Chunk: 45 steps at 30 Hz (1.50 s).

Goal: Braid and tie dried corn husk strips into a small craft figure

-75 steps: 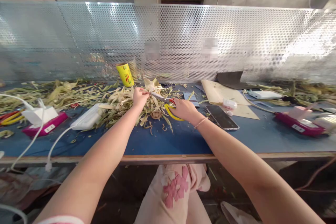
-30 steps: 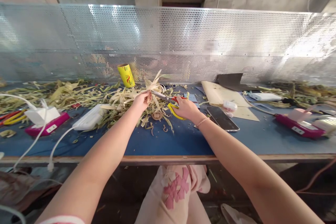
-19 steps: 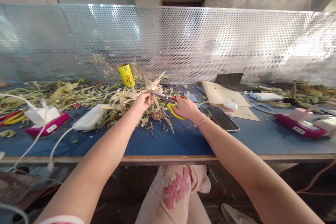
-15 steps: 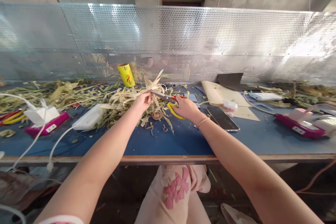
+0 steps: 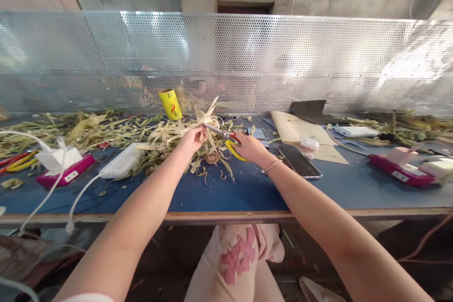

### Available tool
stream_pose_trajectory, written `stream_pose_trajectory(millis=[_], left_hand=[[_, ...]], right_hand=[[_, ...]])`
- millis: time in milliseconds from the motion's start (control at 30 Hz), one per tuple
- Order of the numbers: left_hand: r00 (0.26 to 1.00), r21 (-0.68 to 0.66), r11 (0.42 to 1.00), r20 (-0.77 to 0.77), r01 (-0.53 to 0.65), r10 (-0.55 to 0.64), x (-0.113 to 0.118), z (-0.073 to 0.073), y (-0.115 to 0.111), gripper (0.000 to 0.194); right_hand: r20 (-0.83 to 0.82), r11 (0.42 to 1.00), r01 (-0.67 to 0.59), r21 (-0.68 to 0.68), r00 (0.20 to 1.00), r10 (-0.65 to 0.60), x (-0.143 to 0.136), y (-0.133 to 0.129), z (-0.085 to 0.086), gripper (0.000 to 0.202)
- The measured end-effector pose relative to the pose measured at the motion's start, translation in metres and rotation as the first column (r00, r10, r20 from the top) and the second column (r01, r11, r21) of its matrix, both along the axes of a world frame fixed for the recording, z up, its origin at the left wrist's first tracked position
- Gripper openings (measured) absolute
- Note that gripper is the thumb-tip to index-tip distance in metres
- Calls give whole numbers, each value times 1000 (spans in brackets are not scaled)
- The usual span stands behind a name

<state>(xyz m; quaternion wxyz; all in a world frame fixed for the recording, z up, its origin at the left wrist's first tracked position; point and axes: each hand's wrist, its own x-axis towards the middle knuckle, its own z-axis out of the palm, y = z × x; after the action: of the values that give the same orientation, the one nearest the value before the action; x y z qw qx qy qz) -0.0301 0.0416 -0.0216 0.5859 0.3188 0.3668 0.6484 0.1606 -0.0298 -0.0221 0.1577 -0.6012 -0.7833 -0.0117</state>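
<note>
My left hand (image 5: pixel 194 138) pinches a pale dried husk piece (image 5: pixel 206 115) whose pointed leaves fan upward above the fingers. In my right hand (image 5: pixel 250 147) are scissors (image 5: pixel 232 147) with red and yellow handles. Their blades point left and meet the husk beside my left fingertips. Below the blades a round, coiled husk piece (image 5: pixel 212 157) lies on the blue table (image 5: pixel 219 193). Dried husk strips (image 5: pixel 164 134) are heaped around and behind my left hand.
A yellow tube (image 5: pixel 170 104) stands behind the heap, before a perforated metal screen (image 5: pixel 212 56). To the right lie a phone (image 5: pixel 299 160), tan paper (image 5: pixel 292 127) and a magenta power strip (image 5: pixel 403 170). A white power bank (image 5: pixel 122 160) and cables lie left.
The scissor handles have come closer together as my right hand closed. The whole view has shifted slightly downward in the frame; my left hand keeps its place at the husk.
</note>
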Motion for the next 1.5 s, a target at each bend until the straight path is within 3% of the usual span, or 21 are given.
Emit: stream_pose_trajectory(millis=[133, 367, 500, 667, 767, 867, 967, 1067, 1167, 1267, 1367, 1500], left_hand=[[993, -103, 992, 100, 70, -59, 2, 8, -7, 18], [990, -118, 992, 137, 46, -30, 2, 12, -12, 19], [996, -10, 1000, 78, -30, 30, 0, 8, -8, 18], [972, 185, 970, -142, -157, 185, 0, 0, 1, 12], [894, 324, 918, -304, -227, 328, -3, -2, 6, 13], [738, 489, 829, -449, -270, 505, -9, 0, 5, 19], [621, 590, 763, -501, -265, 603, -14, 4, 2, 19], [568, 626, 724, -495, -291, 657, -18, 8, 0, 16], [594, 600, 709, -433, -372, 678, -19, 10, 1, 14], [661, 536, 722, -353, -438, 663, -19, 11, 4, 12], [691, 459, 737, -304, -496, 656, -19, 10, 9, 11], [743, 368, 775, -260, -514, 616, -17, 9, 11, 15]], right_hand=[[-2, 1000, -23, -18, 1000, 23, -1, 5, -4, 33], [-102, 999, -15, -39, 995, 11, -3, 10, -11, 37], [-136, 999, 14, -49, 990, -20, -2, 9, -7, 40], [-48, 996, 62, -60, 997, -65, -3, 6, -7, 34], [13, 997, 33, -66, 999, -33, -6, 6, -14, 35], [37, 998, -9, -59, 999, 11, -10, 7, -18, 38], [27, 996, -72, -49, 997, 73, -13, 7, -16, 34], [-21, 989, -149, 26, 989, 149, -13, 7, -10, 27], [-47, 989, -124, 79, 991, 128, -8, 8, -9, 23], [-30, 999, 9, 44, 1000, -7, -1, 12, -14, 26], [-44, 998, 58, -9, 997, -59, 6, 20, -22, 36], [-197, 999, 5, -42, 980, -13, 14, 33, -25, 46]])
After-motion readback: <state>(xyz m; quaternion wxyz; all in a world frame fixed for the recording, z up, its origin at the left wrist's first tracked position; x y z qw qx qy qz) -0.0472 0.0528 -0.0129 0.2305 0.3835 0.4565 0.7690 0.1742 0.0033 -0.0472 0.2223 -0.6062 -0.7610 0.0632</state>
